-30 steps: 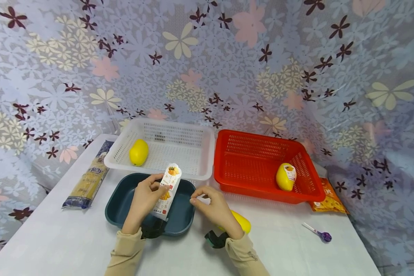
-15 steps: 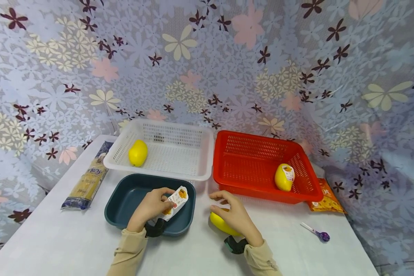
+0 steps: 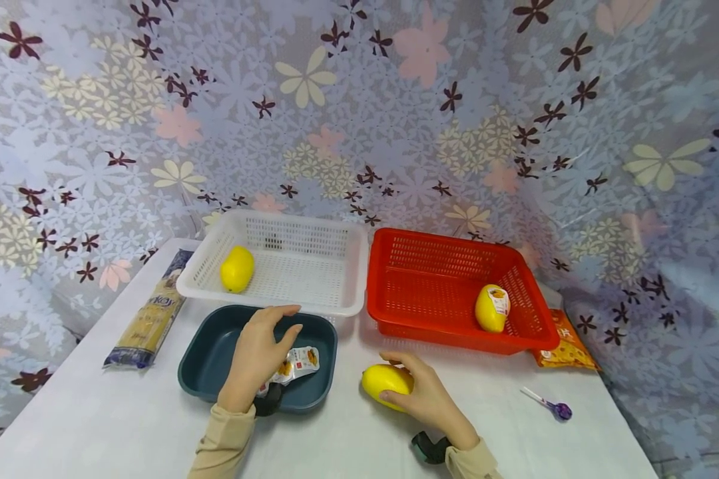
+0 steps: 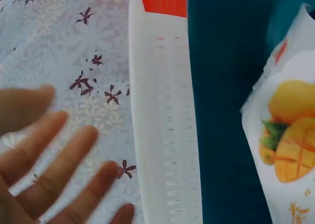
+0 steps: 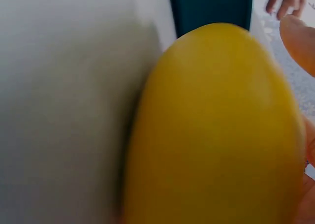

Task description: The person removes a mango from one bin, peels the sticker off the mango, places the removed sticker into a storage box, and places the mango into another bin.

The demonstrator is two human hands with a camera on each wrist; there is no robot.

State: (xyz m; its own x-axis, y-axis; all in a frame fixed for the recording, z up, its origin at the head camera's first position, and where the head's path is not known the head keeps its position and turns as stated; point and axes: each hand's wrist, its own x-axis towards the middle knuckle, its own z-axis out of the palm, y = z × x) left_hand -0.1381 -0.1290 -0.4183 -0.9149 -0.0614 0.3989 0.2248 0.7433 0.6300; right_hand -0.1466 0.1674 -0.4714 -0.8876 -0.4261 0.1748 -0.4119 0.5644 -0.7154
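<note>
My left hand [image 3: 259, 356] hovers over the dark teal basin [image 3: 194, 362], fingers spread and holding nothing. A white packet printed with mangoes [image 3: 302, 360] lies in that basin, partly hidden behind the hand; the left wrist view shows the packet [image 4: 290, 135] close up, apart from the fingers [image 4: 64, 179]. On the white table, to the right of the basin, is a yellow mango [image 3: 383, 380]. My right hand [image 3: 425, 392] curls round it, thumb at the near side and fingers at the far side. In the right wrist view the mango [image 5: 211, 135] fills the middle.
Behind the basin stands a white basket [image 3: 299, 279] with one yellow mango [image 3: 237, 269]. A red basket [image 3: 431, 293] to its right holds a mango with a sticker [image 3: 490, 310]. Pasta [image 3: 150, 319] lies at left; a snack bag [image 3: 566, 342] and a lollipop [image 3: 554, 407] at right.
My left hand has lowered the packet into the basin and let it go, its fingers now spread. The right hand has moved right, away from the basin, and round the mango.
</note>
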